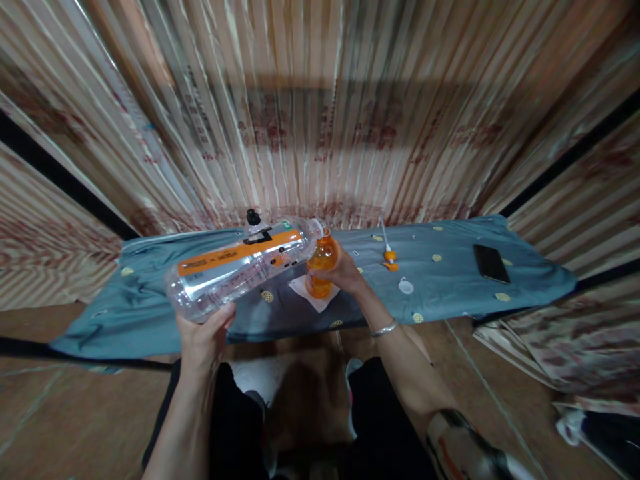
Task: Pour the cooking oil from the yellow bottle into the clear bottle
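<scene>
My left hand is closed around the lower end of a large clear plastic bottle with an orange and silver label. The bottle is tilted, its mouth resting at or just over the opening of a small translucent orange bottle. I cannot tell whether liquid is flowing. My right hand grips the orange bottle, which stands upright on a white tissue. To the right lies an orange pump top with a pale tube, near a round white cap.
A blue-grey cloth with yellow pineapple prints covers the narrow table. On its right lies a dark phone. Behind the large bottle stands a container with a black top. A striped curtain hangs directly behind the table.
</scene>
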The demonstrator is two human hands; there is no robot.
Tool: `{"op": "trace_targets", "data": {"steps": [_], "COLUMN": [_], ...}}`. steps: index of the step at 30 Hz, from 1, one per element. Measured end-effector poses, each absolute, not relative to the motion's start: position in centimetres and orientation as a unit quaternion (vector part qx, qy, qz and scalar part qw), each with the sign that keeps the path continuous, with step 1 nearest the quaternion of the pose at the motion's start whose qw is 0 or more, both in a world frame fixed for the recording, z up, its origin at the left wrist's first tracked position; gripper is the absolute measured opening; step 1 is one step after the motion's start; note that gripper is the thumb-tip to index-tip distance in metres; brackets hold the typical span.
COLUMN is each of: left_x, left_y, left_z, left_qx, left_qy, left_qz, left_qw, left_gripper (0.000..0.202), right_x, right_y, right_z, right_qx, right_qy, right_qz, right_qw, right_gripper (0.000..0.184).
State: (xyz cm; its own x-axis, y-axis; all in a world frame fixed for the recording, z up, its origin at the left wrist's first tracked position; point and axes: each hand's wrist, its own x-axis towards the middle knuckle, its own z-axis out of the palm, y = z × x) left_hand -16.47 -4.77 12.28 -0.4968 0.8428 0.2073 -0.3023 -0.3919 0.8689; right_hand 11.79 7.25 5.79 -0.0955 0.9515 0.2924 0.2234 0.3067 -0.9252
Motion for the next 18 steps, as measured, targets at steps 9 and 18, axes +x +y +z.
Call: {"op": "trace_targets", "data": {"steps": [9, 18], "left_x": [-16.10, -16.06], "left_y": [-4.89, -4.87], "left_z": [12.70, 12.86], "left_qx": [0.335, 0.344], "left_qy": [0.408, 0.412], "left_qz": [0.764, 0.761], "left_qw": [0.371, 0.364], "left_gripper": [0.057, 0.060], "right_x": [11.65, 11.57], "right_y": [7.16, 6.82], "right_z": [6.23, 6.38], "right_qx": [-0.475, -0.480], "right_qy": [-0.620, -0.627], "right_qz": [0.398, 0.385], "right_qw": [0.481, 0.477], "right_gripper": [0.097, 0.097]}}
